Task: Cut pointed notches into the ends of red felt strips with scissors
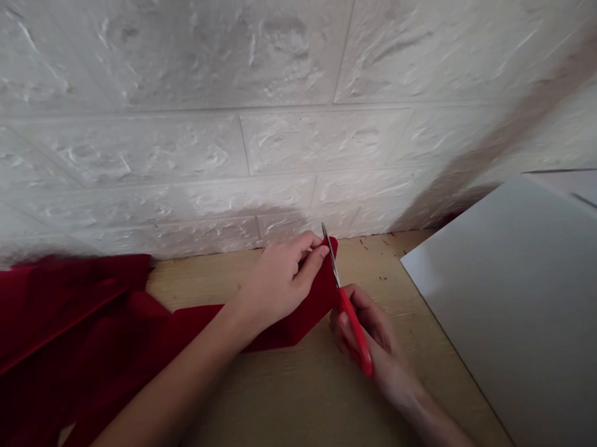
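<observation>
- Left edge to lower left: heap of dark red fabric [68, 322], loosely folded, on the light wood tabletop [288, 411]; its far side lies near the wall.
- Lower left to centre: left forearm crosses over the fabric, hiding part of it.
- Centre: red strip [316, 309] reaches rightward from the heap, its right end raised toward the wall; forearm obscures part of the join.
- Centre: left hand [279, 278] pinches the strip's upper end between thumb and fingers, just beside the blades.
- Right of centre: scissors [354, 327], red-handled, tips up toward the wall, blades across the strip's end; blade gap cannot be told.
- Right of centre, lower: right hand [371, 330] closed around the scissor handles.
- Right of centre: small dark and red scraps [383, 278] scattered near the wall base.
- Right: large pale panel [523, 305], slanted edge, bounding the workspace near the right hand.
- Across top: white brick-patterned wall [280, 71], directly behind the work; diagonal shadow at upper right.
</observation>
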Demonstrator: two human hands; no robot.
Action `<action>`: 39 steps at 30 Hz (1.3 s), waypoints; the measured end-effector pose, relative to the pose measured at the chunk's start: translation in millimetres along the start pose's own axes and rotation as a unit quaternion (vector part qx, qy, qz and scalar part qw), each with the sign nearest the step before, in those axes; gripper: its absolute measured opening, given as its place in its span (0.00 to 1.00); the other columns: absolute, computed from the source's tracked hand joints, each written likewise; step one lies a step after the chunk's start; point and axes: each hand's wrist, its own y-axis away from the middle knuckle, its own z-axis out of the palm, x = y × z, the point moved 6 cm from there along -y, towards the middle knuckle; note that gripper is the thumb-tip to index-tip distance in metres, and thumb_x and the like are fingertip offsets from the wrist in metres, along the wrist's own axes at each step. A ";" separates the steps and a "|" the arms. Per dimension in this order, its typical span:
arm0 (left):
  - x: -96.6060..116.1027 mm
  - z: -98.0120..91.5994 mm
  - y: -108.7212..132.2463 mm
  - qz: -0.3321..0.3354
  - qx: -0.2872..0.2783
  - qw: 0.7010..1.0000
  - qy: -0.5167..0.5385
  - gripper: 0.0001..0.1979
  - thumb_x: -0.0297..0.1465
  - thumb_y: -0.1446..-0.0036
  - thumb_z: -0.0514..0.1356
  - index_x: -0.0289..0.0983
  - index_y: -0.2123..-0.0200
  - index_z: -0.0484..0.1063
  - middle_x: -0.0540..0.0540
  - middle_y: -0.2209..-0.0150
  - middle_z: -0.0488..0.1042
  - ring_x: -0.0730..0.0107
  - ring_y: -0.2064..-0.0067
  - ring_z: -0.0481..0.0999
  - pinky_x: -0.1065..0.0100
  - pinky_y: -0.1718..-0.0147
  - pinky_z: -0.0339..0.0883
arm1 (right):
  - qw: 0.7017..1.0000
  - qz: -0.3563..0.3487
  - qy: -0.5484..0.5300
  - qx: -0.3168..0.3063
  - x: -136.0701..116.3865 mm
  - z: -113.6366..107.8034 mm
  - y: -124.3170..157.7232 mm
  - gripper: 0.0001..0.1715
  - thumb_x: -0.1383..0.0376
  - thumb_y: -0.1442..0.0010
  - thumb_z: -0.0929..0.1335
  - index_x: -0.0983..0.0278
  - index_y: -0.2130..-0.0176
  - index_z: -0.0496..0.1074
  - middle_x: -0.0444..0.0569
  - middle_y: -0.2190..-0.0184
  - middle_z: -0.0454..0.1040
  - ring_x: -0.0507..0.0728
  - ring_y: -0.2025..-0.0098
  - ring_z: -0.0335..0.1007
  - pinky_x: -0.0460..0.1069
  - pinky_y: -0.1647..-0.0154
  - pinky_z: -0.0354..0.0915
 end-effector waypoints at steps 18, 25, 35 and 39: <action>1.0 2.1 0.2 0.003 0.008 1.000 0.000 0.13 0.36 0.31 0.51 0.38 0.67 0.67 0.55 0.76 0.68 0.76 0.75 0.64 0.68 0.72 0.54 | 1.000 -0.004 -0.016 0.013 -0.1 -1.6 -2.7 0.25 0.43 0.39 0.70 0.60 0.66 0.65 0.39 0.76 0.58 0.50 0.77 0.47 0.47 0.77 0.47; 1.4 3.4 0.1 0.001 0.003 1.000 -0.002 0.13 0.36 0.31 0.51 0.38 0.67 0.67 0.55 0.77 0.67 0.76 0.75 0.63 0.68 0.73 0.53 | 0.999 0.009 -0.035 0.025 4.2 -3.3 -4.1 0.24 0.43 0.41 0.71 0.60 0.66 0.66 0.38 0.77 0.59 0.49 0.77 0.47 0.46 0.78 0.47; 0.3 1.2 -1.2 0.008 0.004 1.000 -0.021 0.14 0.36 0.31 0.50 0.38 0.68 0.67 0.54 0.76 0.69 0.75 0.74 0.63 0.68 0.72 0.53 | 0.999 0.033 -0.037 0.010 5.0 -2.9 -3.5 0.25 0.44 0.41 0.71 0.60 0.67 0.63 0.37 0.79 0.58 0.47 0.82 0.50 0.45 0.82 0.49; 0.9 0.8 -0.2 0.009 0.001 1.000 -0.016 0.14 0.37 0.30 0.50 0.38 0.67 0.68 0.54 0.76 0.69 0.75 0.74 0.63 0.68 0.73 0.53 | 0.999 0.014 -0.044 0.000 4.0 -1.1 -4.3 0.23 0.46 0.39 0.71 0.61 0.65 0.65 0.37 0.78 0.59 0.48 0.80 0.55 0.45 0.78 0.55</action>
